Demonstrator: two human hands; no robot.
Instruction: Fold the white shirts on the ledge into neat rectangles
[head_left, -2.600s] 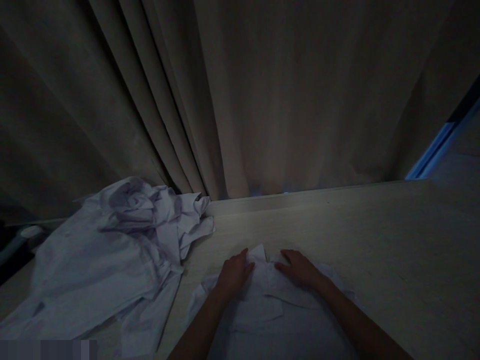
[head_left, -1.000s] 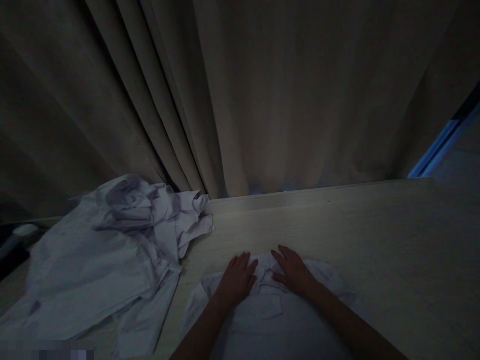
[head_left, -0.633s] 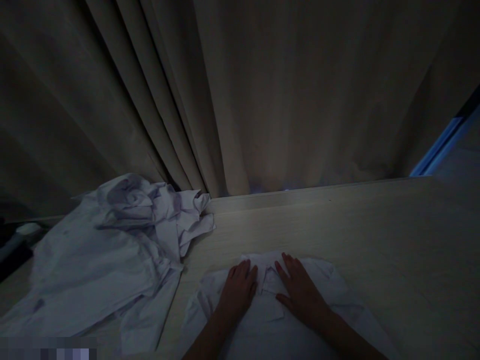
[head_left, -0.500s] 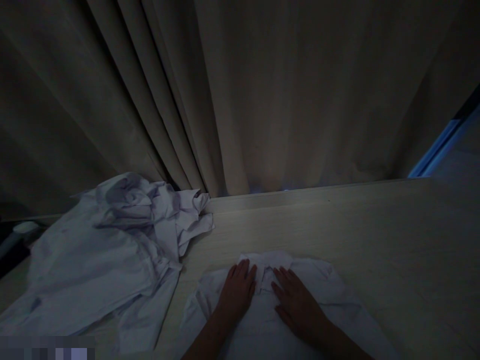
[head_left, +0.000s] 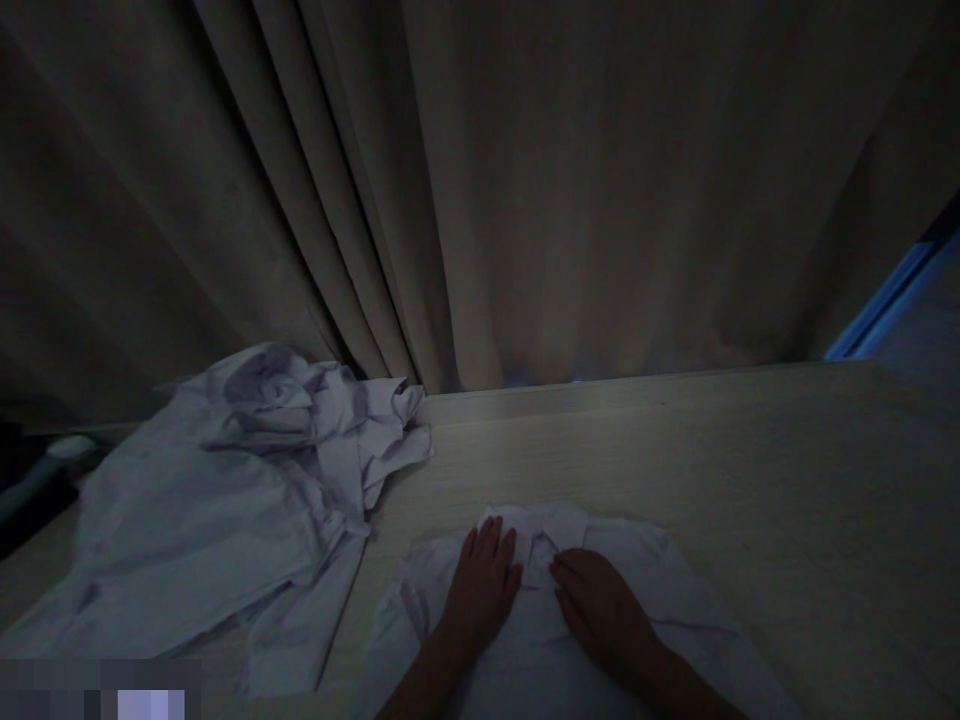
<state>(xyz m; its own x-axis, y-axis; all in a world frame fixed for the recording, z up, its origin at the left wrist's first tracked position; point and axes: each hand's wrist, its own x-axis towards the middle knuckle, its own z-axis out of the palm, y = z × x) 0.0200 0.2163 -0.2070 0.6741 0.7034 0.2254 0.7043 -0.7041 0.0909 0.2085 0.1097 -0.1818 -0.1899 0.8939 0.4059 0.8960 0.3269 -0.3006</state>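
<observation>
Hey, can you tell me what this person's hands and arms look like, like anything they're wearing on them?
The left hand and right hand are ungloved, and both forearms are uncovered down to the picture's edge. Nothing worn shows on either wrist. It's too dim to tell about rings.

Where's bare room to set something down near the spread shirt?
Bare: the pale surface right of the spread shirt, and the strip between it and the curtain. Crowded: the left, where heaped white cloth leaves a narrow gap.
</observation>
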